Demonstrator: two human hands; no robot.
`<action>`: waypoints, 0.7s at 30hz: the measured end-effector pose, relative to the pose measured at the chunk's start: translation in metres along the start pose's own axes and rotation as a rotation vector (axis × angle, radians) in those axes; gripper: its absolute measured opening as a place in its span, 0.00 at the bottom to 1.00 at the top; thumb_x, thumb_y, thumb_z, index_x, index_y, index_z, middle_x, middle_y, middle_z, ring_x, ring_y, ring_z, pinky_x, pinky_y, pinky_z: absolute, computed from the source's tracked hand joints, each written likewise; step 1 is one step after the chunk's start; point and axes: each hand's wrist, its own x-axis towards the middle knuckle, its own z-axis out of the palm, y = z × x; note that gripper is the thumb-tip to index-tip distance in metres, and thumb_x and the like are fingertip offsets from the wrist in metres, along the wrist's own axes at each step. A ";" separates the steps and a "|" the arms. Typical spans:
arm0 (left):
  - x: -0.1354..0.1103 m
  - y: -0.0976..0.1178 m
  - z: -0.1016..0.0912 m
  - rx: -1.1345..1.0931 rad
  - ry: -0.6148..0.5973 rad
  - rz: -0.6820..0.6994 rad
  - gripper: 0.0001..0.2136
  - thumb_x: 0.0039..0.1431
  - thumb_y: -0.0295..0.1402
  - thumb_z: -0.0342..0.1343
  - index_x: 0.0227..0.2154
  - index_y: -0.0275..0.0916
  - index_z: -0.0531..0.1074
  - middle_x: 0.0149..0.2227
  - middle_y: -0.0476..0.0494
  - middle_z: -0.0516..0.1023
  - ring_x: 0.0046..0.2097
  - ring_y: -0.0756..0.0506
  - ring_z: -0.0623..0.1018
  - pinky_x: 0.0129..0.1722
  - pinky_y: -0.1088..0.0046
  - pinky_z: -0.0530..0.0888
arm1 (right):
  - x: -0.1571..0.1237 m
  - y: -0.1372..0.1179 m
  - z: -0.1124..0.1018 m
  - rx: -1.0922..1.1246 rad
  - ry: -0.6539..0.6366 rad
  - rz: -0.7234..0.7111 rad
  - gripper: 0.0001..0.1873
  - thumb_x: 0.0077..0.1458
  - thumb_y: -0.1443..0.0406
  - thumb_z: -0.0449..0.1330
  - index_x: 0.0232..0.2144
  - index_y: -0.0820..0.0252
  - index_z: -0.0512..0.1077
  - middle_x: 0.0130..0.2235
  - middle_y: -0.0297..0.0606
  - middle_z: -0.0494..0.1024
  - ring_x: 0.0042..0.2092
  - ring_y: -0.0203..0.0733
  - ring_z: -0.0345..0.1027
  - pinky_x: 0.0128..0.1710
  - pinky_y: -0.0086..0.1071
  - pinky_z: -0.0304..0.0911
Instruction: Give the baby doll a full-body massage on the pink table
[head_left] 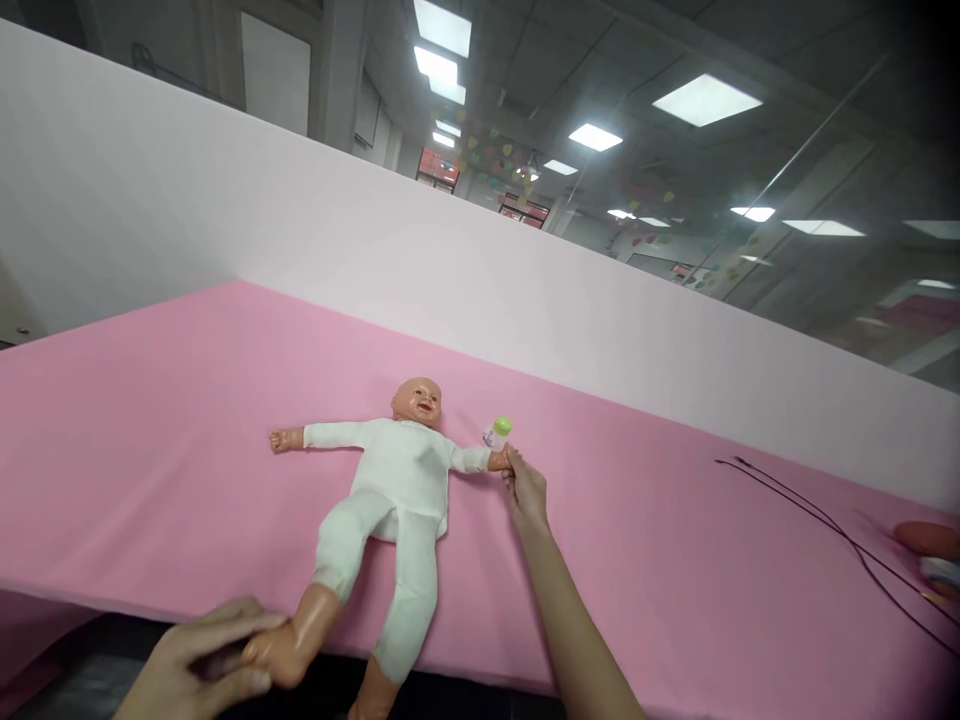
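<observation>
**Holding a Doll at Foot and Hand**

1. Left hand (202,665): fingers curled closed around one foot (283,652) of the doll (401,480), at the 7 o'clock end of the figure. The grip sits past the near edge of the pink tabletop (150,430).

2. Right hand (526,492): arm stretched forward, fingertips pinching the doll's small hand (498,461) at its 3 o'clock side.

3. Doll: lies face up in a white suit, arms spread, head toward 12 o'clock, trunk on the tabletop and both lower legs overhanging the near edge.

4. Surroundings: a small bottle with a green cap (497,431) stands just beside the pinched hand, at about 1 o'clock from the person's fingertips. A thin black cable (817,515) runs across the cloth well off at 3 o'clock, ending near an orange object (930,540) at the frame edge. A white partition (225,200) backs the table at 12 o'clock.

**Caution**

- The bottle is probably the nearest hazard: a sideways sweep of the doll's arm or the person's knuckles could tip it.
- The pinch covers little surface, so a tug from the foot end could pull the small hand free.
- With the legs overhanging, releasing both grips may let the doll slide toward 6 o'clock.
</observation>
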 end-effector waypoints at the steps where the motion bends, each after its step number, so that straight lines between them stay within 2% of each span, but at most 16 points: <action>1: 0.015 0.014 0.002 -0.041 0.047 -0.012 0.17 0.47 0.52 0.69 0.36 0.48 0.86 0.27 0.44 0.78 0.29 0.42 0.78 0.28 0.71 0.75 | -0.008 -0.012 0.005 -0.033 -0.059 -0.067 0.25 0.42 0.45 0.73 0.23 0.60 0.75 0.19 0.30 0.68 0.21 0.34 0.59 0.21 0.31 0.58; 4: 0.072 0.056 0.012 -0.093 0.113 0.002 0.16 0.45 0.45 0.73 0.36 0.43 0.86 0.32 0.42 0.82 0.36 0.39 0.80 0.35 0.69 0.77 | -0.041 -0.035 0.025 -0.236 -0.257 -0.315 0.21 0.52 0.47 0.70 0.30 0.59 0.79 0.26 0.34 0.74 0.23 0.37 0.63 0.23 0.32 0.61; 6: 0.111 0.073 0.023 -0.148 0.142 -0.023 0.16 0.50 0.45 0.71 0.38 0.41 0.86 0.38 0.40 0.84 0.42 0.37 0.81 0.43 0.65 0.77 | -0.068 -0.031 0.040 -0.411 -0.423 -0.518 0.17 0.58 0.50 0.67 0.32 0.57 0.79 0.32 0.39 0.77 0.29 0.40 0.69 0.29 0.34 0.65; 8: 0.141 0.079 0.034 -0.245 0.131 -0.030 0.16 0.50 0.45 0.70 0.38 0.39 0.86 0.42 0.39 0.85 0.47 0.35 0.81 0.50 0.62 0.76 | -0.092 -0.017 0.051 -0.560 -0.578 -0.700 0.14 0.63 0.53 0.62 0.35 0.56 0.80 0.34 0.40 0.78 0.34 0.44 0.71 0.34 0.35 0.67; 10: 0.154 0.076 0.041 -0.299 0.109 -0.040 0.17 0.49 0.44 0.71 0.39 0.39 0.86 0.44 0.37 0.85 0.48 0.33 0.81 0.52 0.60 0.75 | -0.104 -0.006 0.056 -0.636 -0.653 -0.787 0.14 0.67 0.55 0.58 0.37 0.55 0.79 0.35 0.41 0.78 0.35 0.44 0.72 0.34 0.35 0.67; 11: 0.152 0.073 0.042 -0.297 0.100 -0.046 0.18 0.48 0.44 0.71 0.39 0.38 0.86 0.44 0.37 0.85 0.48 0.33 0.81 0.51 0.60 0.75 | -0.104 -0.005 0.056 -0.638 -0.652 -0.787 0.14 0.67 0.55 0.57 0.38 0.55 0.79 0.36 0.41 0.78 0.35 0.44 0.72 0.34 0.35 0.67; 13: 0.135 0.064 0.036 -0.247 0.100 -0.056 0.18 0.47 0.45 0.71 0.39 0.39 0.86 0.42 0.37 0.85 0.46 0.33 0.81 0.48 0.60 0.77 | -0.091 -0.013 0.050 -0.569 -0.564 -0.693 0.15 0.65 0.53 0.60 0.36 0.55 0.80 0.33 0.40 0.78 0.33 0.43 0.72 0.33 0.35 0.67; 17: 0.062 0.032 0.008 -0.128 0.096 -0.055 0.17 0.41 0.45 0.74 0.35 0.43 0.86 0.32 0.41 0.83 0.35 0.38 0.80 0.35 0.66 0.78 | -0.034 -0.036 0.026 -0.266 -0.236 -0.290 0.22 0.53 0.46 0.69 0.29 0.59 0.78 0.21 0.32 0.72 0.22 0.38 0.64 0.24 0.33 0.62; 19: 0.022 0.011 -0.003 -0.102 0.042 -0.043 0.16 0.43 0.47 0.72 0.34 0.45 0.87 0.25 0.44 0.78 0.27 0.43 0.75 0.26 0.71 0.74 | -0.009 -0.029 0.012 -0.138 -0.128 -0.151 0.24 0.45 0.46 0.73 0.23 0.61 0.76 0.19 0.31 0.70 0.22 0.36 0.62 0.24 0.31 0.61; 21: -0.010 -0.006 -0.006 -0.102 -0.014 -0.068 0.17 0.42 0.50 0.71 0.33 0.47 0.87 0.25 0.44 0.77 0.25 0.45 0.72 0.23 0.71 0.72 | 0.006 -0.010 0.001 -0.050 -0.012 0.000 0.24 0.37 0.48 0.77 0.19 0.60 0.74 0.18 0.31 0.70 0.22 0.35 0.60 0.22 0.30 0.59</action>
